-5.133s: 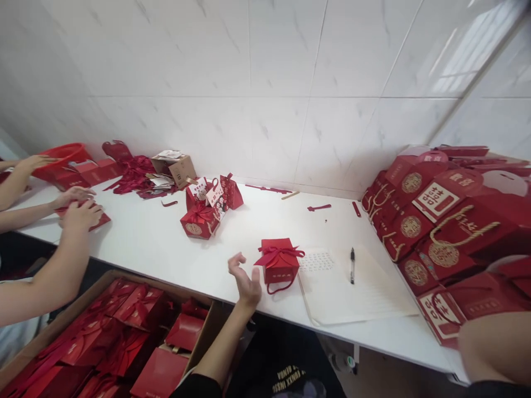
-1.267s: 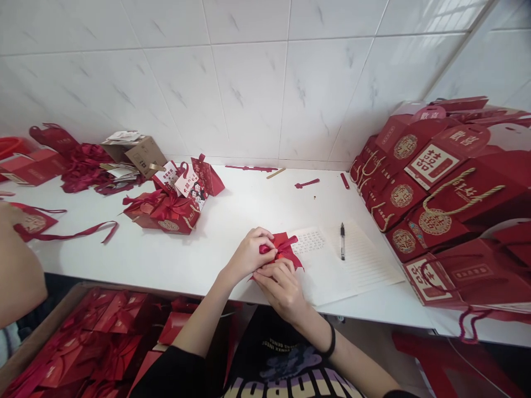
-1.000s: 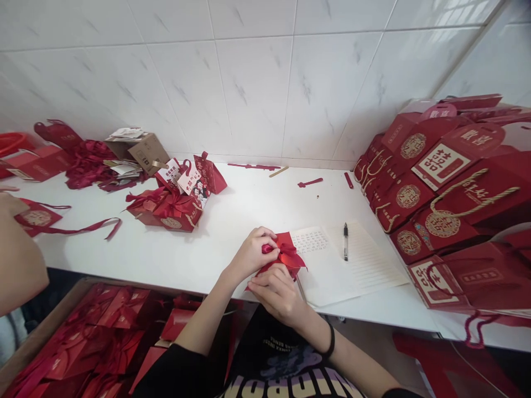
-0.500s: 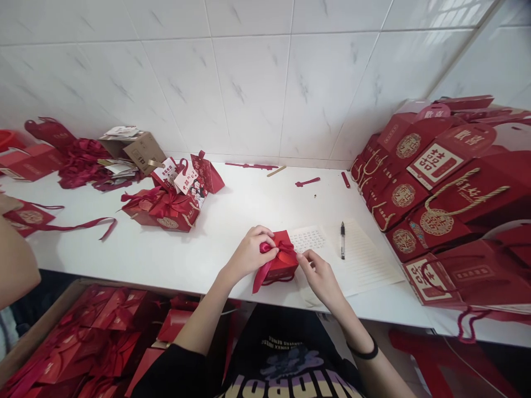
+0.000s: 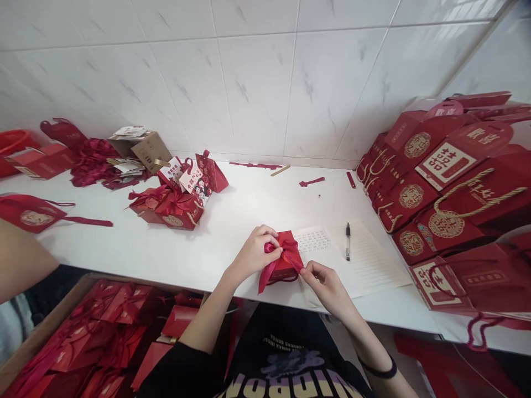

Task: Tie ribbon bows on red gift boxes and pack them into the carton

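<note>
A small red gift box [image 5: 285,264] with a red satin ribbon [image 5: 277,258] stands near the front edge of the white table [image 5: 232,221]. My left hand [image 5: 254,253] is curled over the box's left top, its fingers pinching the ribbon at the knot. My right hand [image 5: 327,281] sits just right of the box, thumb and fingers pinched on a ribbon end. One ribbon tail hangs down the box's front left. The box rests partly on a lined sheet of paper [image 5: 365,260].
A black pen [image 5: 347,241] lies on the paper. Stacked red gift bags [image 5: 448,199] fill the right side. Finished red boxes [image 5: 170,207] and a cardboard carton [image 5: 143,148] stand at left. Another person's arm [image 5: 20,260] is at far left. A carton of red packs [image 5: 99,337] sits below.
My right hand came off the top of the box to its right side and now pulls a ribbon end outward. The left hand stayed on the knot.
</note>
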Available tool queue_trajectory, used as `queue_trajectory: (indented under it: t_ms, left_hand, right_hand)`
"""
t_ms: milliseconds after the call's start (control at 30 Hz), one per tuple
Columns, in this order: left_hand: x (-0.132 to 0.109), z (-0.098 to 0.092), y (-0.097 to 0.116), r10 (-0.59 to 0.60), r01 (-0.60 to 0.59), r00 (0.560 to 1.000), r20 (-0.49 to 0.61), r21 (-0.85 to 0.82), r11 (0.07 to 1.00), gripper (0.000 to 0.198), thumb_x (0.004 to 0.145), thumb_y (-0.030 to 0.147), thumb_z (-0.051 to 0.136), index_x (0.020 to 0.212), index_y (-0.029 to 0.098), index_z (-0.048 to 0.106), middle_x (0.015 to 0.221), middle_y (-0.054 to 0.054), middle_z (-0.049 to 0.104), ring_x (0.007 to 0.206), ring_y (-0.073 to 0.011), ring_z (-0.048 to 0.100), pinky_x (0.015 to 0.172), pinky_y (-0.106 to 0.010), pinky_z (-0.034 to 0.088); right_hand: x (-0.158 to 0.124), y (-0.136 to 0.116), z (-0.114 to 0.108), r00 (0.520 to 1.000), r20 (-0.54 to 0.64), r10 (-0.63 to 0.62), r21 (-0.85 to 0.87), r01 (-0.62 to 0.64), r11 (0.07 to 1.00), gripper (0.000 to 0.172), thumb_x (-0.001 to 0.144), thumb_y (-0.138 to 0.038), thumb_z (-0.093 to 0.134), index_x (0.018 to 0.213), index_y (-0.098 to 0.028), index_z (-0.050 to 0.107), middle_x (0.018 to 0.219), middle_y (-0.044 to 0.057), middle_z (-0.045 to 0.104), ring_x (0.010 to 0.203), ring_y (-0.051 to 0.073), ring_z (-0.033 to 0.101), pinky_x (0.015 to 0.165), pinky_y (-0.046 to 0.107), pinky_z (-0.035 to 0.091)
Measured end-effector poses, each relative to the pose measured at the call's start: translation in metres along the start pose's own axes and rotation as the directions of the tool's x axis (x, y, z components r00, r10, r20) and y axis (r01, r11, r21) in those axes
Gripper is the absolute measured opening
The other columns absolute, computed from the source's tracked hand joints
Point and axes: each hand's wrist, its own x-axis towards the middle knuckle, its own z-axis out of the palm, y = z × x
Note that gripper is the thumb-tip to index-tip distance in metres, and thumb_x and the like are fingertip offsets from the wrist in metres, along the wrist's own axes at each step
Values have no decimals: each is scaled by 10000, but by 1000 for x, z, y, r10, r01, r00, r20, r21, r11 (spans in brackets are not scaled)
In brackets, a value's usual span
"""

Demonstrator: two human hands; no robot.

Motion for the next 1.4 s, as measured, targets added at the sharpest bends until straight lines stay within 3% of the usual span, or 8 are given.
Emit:
queue_trajectory:
  t_ms: [100, 267, 500, 667, 833, 967, 1100, 1400]
  left_hand:
    - [0, 0, 0, -2, 2, 1000, 14, -6, 1000, 85, 773, 199, 597, 693, 188, 623, 998, -49, 573, 976, -191, 549, 914, -377, 457]
    - [-2, -3, -2, 34, -36, 999, -29, -84, 996, 64, 791, 253, 596, 826, 200, 598, 1044, -52, 568, 1021, -193, 549, 946, -376, 441]
    - [-19, -12, -3, -42, 62, 956, -289, 60, 996, 82, 820, 266, 554, 872, 207, 574, 974, -46, 548, 1004, -204, 509, 946, -393, 413]
    - [-25, -12, 0, -127, 143, 971, -203, 65, 988, 102, 811, 306, 580, 837, 207, 587, 903, -27, 548, 927, -189, 519, 886, -358, 437]
    - [-22, -8, 2, -107, 110, 982, -156, 12, 994, 101, 831, 286, 547, 799, 194, 575, 848, -24, 535, 869, -176, 514, 853, -350, 434]
    - [-20, -8, 3, -124, 110, 982, -144, -102, 989, 117, 842, 252, 510, 755, 187, 551, 815, -15, 530, 795, -148, 512, 777, -303, 439]
    - [-19, -9, 1, -126, 103, 985, -118, -185, 977, 117, 834, 256, 525, 747, 182, 550, 811, -8, 530, 772, -132, 510, 725, -266, 425]
    - [-19, -10, -7, -119, 100, 993, -22, -404, 909, 175, 811, 292, 543, 692, 164, 527, 795, -18, 531, 746, -130, 513, 693, -262, 416]
  right_hand:
    - [0, 3, -6, 1000, 14, -4, -6, 5, 1000, 388, 848, -483, 497, 589, -200, 438, 569, -10, 441, 560, 152, 416, 544, 263, 358]
    - [24, 0, -23, 977, -208, -49, -21, 46, 999, 313, 861, -467, 464, 709, -201, 530, 685, 12, 535, 680, 183, 500, 628, 283, 395]
    - [53, -14, -14, 992, -23, -120, -206, 113, 972, 299, 853, -468, 501, 789, -193, 600, 797, 48, 613, 751, 206, 545, 695, 331, 412]
    - [55, -11, -17, 927, -308, -216, -287, 126, 950, 332, 834, -490, 543, 960, -183, 544, 896, 79, 579, 806, 224, 550, 712, 362, 446]
    - [52, -12, -21, 956, -41, -289, -393, 251, 885, 260, 881, -445, 513, 830, -208, 608, 902, 74, 588, 898, 245, 548, 824, 402, 418]
    - [47, -12, -23, 987, 73, -146, -327, 162, 931, 275, 900, -415, 484, 737, -210, 565, 794, 34, 604, 788, 208, 555, 718, 344, 426]
    - [48, -12, -23, 983, 111, -148, -275, 174, 946, 240, 859, -438, 545, 802, -214, 610, 847, 33, 621, 805, 201, 551, 699, 325, 418]
    - [62, -18, -4, 999, -16, -33, 163, 35, 986, 315, 751, -480, 647, 723, -190, 527, 670, 12, 592, 595, 152, 529, 548, 273, 393]
